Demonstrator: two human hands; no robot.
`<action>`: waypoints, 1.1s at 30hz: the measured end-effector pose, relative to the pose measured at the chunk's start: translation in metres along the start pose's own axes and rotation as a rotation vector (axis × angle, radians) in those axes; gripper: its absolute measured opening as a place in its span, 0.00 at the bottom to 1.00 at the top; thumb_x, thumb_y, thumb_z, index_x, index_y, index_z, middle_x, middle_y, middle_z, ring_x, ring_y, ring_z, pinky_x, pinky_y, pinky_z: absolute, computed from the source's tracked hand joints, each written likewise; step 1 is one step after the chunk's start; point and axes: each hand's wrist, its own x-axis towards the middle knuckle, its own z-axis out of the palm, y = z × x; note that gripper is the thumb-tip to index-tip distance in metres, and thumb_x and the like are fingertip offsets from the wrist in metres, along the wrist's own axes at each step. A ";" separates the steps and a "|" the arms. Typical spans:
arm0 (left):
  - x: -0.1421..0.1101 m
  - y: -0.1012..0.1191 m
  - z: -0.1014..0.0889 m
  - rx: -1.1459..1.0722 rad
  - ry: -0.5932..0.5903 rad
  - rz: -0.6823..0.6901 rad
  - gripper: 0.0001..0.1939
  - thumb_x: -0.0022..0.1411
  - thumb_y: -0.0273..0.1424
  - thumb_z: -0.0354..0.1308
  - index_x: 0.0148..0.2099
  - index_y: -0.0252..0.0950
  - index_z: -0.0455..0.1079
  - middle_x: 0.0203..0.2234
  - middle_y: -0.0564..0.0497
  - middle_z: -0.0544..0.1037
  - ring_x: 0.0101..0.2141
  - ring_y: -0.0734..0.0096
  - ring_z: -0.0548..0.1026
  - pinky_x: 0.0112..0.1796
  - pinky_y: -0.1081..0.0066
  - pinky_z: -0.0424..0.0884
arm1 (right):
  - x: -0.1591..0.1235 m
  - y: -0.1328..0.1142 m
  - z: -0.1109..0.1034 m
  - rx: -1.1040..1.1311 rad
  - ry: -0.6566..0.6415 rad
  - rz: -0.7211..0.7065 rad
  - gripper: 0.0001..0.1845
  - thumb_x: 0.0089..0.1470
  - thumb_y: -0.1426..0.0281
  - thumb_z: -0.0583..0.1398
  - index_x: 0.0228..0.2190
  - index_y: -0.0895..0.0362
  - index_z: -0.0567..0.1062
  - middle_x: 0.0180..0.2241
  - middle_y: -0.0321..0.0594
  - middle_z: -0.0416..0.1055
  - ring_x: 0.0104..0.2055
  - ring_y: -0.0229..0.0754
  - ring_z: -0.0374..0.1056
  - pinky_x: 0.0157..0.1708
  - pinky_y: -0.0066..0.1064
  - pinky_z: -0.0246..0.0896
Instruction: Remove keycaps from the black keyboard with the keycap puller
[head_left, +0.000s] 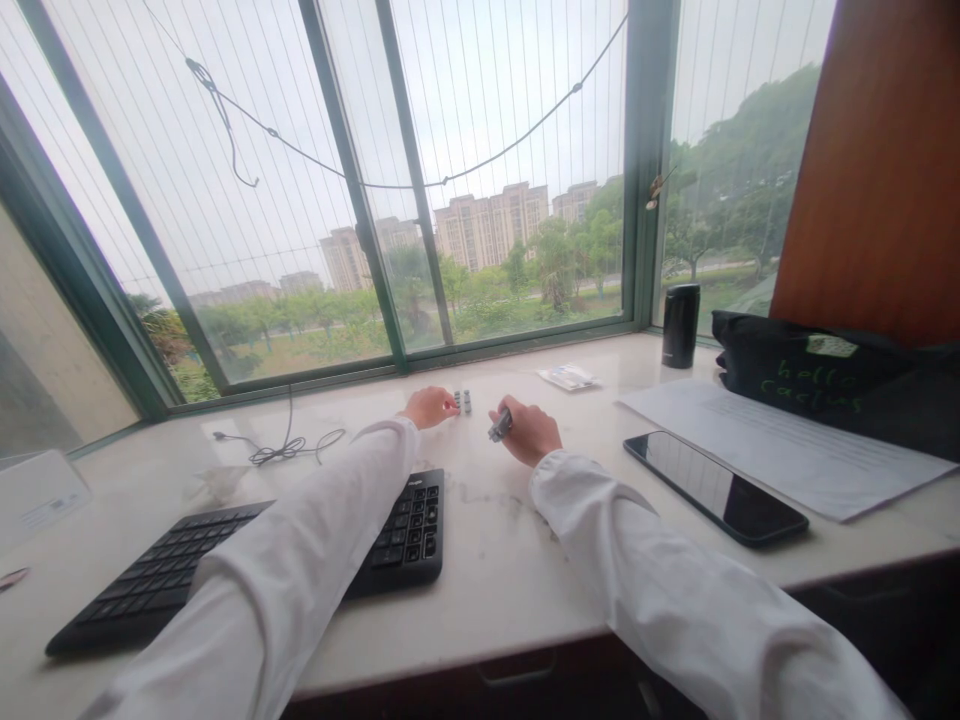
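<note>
My left hand (429, 407) rests on the pale marble sill with its fingers curled, and its fingertips lie right beside a few small grey plastic building bricks (463, 401). I cannot tell if they touch. My right hand (531, 430) is closed around a small grey object (500, 425), probably a similar brick or a short stack of them, which sticks out to the left of the fingers. Both my white sleeves reach in from the bottom of the view. A small gap separates my two hands.
A black keyboard (300, 555) lies partly under my left forearm. To the right are a black smartphone (716, 487) on white paper (787, 450) and a black bag (825, 380). A black cup (681, 325), a small packet (568, 377) and a tangled cable (289, 450) stand along the window.
</note>
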 end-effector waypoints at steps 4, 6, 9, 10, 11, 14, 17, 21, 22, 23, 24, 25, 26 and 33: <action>0.000 0.001 0.000 0.016 -0.006 -0.013 0.16 0.68 0.39 0.54 0.51 0.35 0.69 0.48 0.45 0.73 0.45 0.64 0.73 0.46 0.58 0.72 | 0.000 0.000 0.000 0.004 0.000 0.001 0.15 0.62 0.56 0.51 0.40 0.50 0.71 0.34 0.43 0.76 0.38 0.48 0.73 0.35 0.34 0.57; -0.001 0.002 -0.001 0.021 -0.006 -0.021 0.16 0.67 0.39 0.55 0.52 0.34 0.69 0.48 0.45 0.73 0.45 0.64 0.73 0.46 0.58 0.72 | 0.000 0.000 0.000 0.007 0.002 0.003 0.15 0.62 0.56 0.51 0.40 0.50 0.71 0.34 0.43 0.76 0.38 0.48 0.73 0.35 0.34 0.57; -0.002 0.004 -0.002 0.025 -0.007 -0.029 0.16 0.67 0.39 0.55 0.52 0.34 0.69 0.48 0.45 0.73 0.45 0.64 0.73 0.46 0.58 0.72 | 0.000 0.000 0.001 0.013 0.001 0.003 0.15 0.62 0.55 0.51 0.39 0.50 0.71 0.35 0.42 0.76 0.38 0.49 0.72 0.35 0.34 0.57; -0.003 0.004 -0.003 0.027 -0.007 -0.030 0.16 0.67 0.39 0.55 0.52 0.34 0.69 0.47 0.45 0.73 0.45 0.64 0.73 0.46 0.58 0.72 | 0.000 0.000 0.002 0.015 0.000 0.004 0.15 0.62 0.56 0.51 0.40 0.50 0.71 0.35 0.42 0.76 0.38 0.49 0.72 0.35 0.34 0.57; -0.003 0.005 -0.004 0.028 -0.006 -0.030 0.16 0.67 0.39 0.55 0.52 0.34 0.69 0.47 0.45 0.73 0.45 0.64 0.73 0.46 0.58 0.72 | 0.001 0.001 0.002 0.018 -0.001 0.005 0.15 0.62 0.56 0.51 0.40 0.50 0.71 0.35 0.43 0.76 0.38 0.48 0.72 0.35 0.34 0.57; -0.006 0.008 -0.009 0.028 0.005 -0.027 0.16 0.67 0.39 0.54 0.51 0.34 0.69 0.47 0.45 0.73 0.44 0.65 0.74 0.46 0.59 0.72 | 0.002 0.002 0.002 0.029 -0.003 0.006 0.15 0.62 0.56 0.51 0.40 0.50 0.71 0.35 0.43 0.76 0.38 0.48 0.72 0.36 0.34 0.57; -0.011 0.011 -0.017 0.020 0.033 -0.021 0.16 0.67 0.39 0.54 0.49 0.33 0.70 0.45 0.45 0.74 0.43 0.65 0.74 0.46 0.59 0.72 | 0.003 0.004 0.002 0.042 0.002 0.007 0.15 0.62 0.56 0.51 0.39 0.50 0.71 0.35 0.42 0.76 0.38 0.48 0.72 0.36 0.34 0.57; -0.026 0.010 -0.037 -0.004 0.093 -0.006 0.16 0.67 0.41 0.54 0.46 0.34 0.73 0.42 0.47 0.77 0.41 0.67 0.75 0.45 0.61 0.72 | 0.004 0.007 0.002 0.071 0.015 0.010 0.16 0.61 0.55 0.51 0.39 0.51 0.71 0.34 0.43 0.76 0.37 0.50 0.72 0.34 0.34 0.56; -0.032 0.007 -0.043 -0.011 0.113 -0.004 0.16 0.67 0.42 0.54 0.45 0.36 0.74 0.41 0.47 0.78 0.40 0.67 0.76 0.44 0.63 0.71 | 0.004 0.008 0.003 0.082 0.020 0.010 0.16 0.61 0.55 0.51 0.39 0.51 0.71 0.34 0.44 0.76 0.37 0.50 0.72 0.34 0.33 0.56; -0.039 0.004 -0.051 -0.018 0.134 -0.006 0.15 0.66 0.42 0.54 0.43 0.39 0.76 0.40 0.49 0.79 0.40 0.66 0.76 0.43 0.66 0.71 | 0.005 0.008 0.003 0.093 0.025 0.009 0.15 0.61 0.55 0.51 0.40 0.52 0.70 0.34 0.44 0.76 0.37 0.50 0.72 0.33 0.33 0.56; -0.046 0.001 -0.059 -0.023 0.156 -0.011 0.15 0.65 0.43 0.54 0.42 0.41 0.78 0.39 0.50 0.80 0.40 0.66 0.77 0.42 0.68 0.70 | 0.005 0.009 0.003 0.105 0.031 0.008 0.15 0.61 0.56 0.52 0.40 0.52 0.70 0.34 0.45 0.76 0.37 0.50 0.72 0.33 0.33 0.56; -0.055 -0.004 -0.067 -0.028 0.178 -0.016 0.15 0.64 0.44 0.55 0.41 0.43 0.79 0.39 0.51 0.81 0.40 0.65 0.77 0.41 0.69 0.70 | 0.005 0.010 0.004 0.118 0.037 0.005 0.14 0.61 0.58 0.52 0.41 0.53 0.69 0.34 0.45 0.76 0.37 0.50 0.72 0.32 0.32 0.55; -0.066 -0.008 -0.075 -0.031 0.198 -0.020 0.15 0.63 0.44 0.55 0.40 0.43 0.79 0.38 0.52 0.81 0.40 0.64 0.77 0.40 0.70 0.70 | 0.006 0.011 0.004 0.133 0.043 0.000 0.13 0.61 0.59 0.52 0.42 0.53 0.69 0.34 0.46 0.76 0.36 0.49 0.72 0.32 0.32 0.55; -0.154 -0.026 -0.102 -0.028 0.247 0.012 0.17 0.64 0.45 0.53 0.36 0.43 0.79 0.38 0.55 0.82 0.34 0.71 0.76 0.37 0.73 0.68 | 0.010 0.018 0.011 0.233 0.071 -0.029 0.11 0.55 0.72 0.54 0.40 0.53 0.70 0.29 0.41 0.76 0.32 0.45 0.71 0.32 0.29 0.57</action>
